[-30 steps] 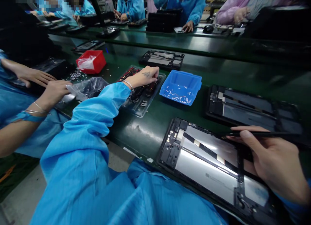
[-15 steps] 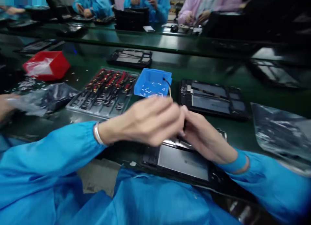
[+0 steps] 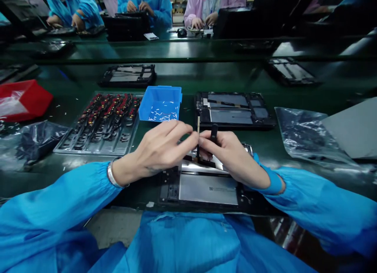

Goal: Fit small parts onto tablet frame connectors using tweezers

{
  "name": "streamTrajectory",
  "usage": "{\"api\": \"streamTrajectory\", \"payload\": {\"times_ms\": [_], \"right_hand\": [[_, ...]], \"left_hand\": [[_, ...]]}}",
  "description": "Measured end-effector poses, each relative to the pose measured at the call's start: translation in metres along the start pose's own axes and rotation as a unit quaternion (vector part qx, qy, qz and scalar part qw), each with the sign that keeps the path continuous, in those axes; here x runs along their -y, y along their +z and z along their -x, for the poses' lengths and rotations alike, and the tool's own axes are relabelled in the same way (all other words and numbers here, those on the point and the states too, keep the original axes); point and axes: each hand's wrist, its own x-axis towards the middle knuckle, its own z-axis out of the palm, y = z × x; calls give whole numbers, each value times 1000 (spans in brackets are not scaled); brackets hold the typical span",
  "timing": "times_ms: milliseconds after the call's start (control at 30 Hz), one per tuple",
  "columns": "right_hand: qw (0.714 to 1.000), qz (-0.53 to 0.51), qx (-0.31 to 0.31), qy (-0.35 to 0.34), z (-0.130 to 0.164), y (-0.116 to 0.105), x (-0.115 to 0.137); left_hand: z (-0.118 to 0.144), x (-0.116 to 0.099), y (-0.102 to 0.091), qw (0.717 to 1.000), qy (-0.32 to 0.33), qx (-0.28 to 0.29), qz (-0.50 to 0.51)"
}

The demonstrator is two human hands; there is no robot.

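Note:
My left hand (image 3: 159, 149) and my right hand (image 3: 232, 157) meet over an opened tablet chassis (image 3: 203, 186) at the near edge of the green belt. Together the fingertips pinch a thin flex cable strip (image 3: 198, 127) that stands upright between them. My right hand also grips a black tool (image 3: 214, 132) that sticks up from the fingers. A clear tray of red and black cable parts (image 3: 100, 123) lies to the left. A blue bin (image 3: 160, 104) with small white pieces stands just beyond my hands.
A second opened tablet (image 3: 235, 112) lies behind my hands, and two more (image 3: 129, 74) (image 3: 290, 72) farther back. Crinkled plastic bags lie at the right (image 3: 306, 135) and left (image 3: 32, 139). A red bin (image 3: 23, 100) is far left. People in blue and pink coats work across the belt.
My left hand came back from the parts tray with a cable strip and joined my right hand over the tablet. The view swung right, and the neighbour's hands at the left left the picture.

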Motion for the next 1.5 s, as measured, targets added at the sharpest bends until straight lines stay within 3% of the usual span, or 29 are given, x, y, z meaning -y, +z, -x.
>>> {"api": "streamTrajectory", "payload": {"times_ms": [200, 333, 433, 533, 633, 767, 933, 1033, 1100, 1200, 1233, 1300, 1333, 1367, 1467, 1500], "right_hand": [[975, 204, 10, -88, 0, -4, 4], [962, 239, 14, -132, -1, -4, 2], [971, 221, 8, -92, -3, -4, 0], [993, 117, 15, -17, -6, -4, -1], [999, 29, 21, 41, -9, -5, -1], [999, 37, 3, 38, -11, -5, -1], [999, 31, 3, 42, -11, -4, -3], [999, 16, 0, 46, -11, -4, -3], [999, -6, 1, 52, -11, -3, -2], [998, -36, 1, 53, -10, -1, 0], [998, -43, -2, 49, -9, 0, 0], [998, -50, -12, 36, -7, 2, 1], [998, -48, -15, 27, -6, 3, 0], [999, -41, -16, 16, -5, 4, 0], [1000, -4, 1, 0, -5, 3, -1], [1000, 14, 2, -2, -5, 1, -1]], "left_hand": [[-2, 0, -6, 997, -30, 73, -3], [-5, -5, -11, 994, -22, 108, -8], [-5, 6, -10, 995, -23, 86, -41], [0, 36, -5, 985, -82, 101, -110], [10, 74, 3, 967, -152, 158, -134], [16, 106, 15, 939, -221, 257, -61], [17, 120, 24, 916, -198, 345, 39], [20, 124, 23, 909, -182, 375, 24], [20, 120, 20, 921, -183, 340, -56], [14, 98, 13, 945, -220, 202, -133], [11, 86, 11, 953, -236, 155, -111], [4, 59, 9, 958, -269, 96, 26], [1, 47, 9, 945, -287, 84, 132], [-3, 35, 10, 915, -306, 82, 249], [-14, 15, 12, 776, -368, 86, 505], [-18, 13, 11, 754, -378, 81, 531]]}}
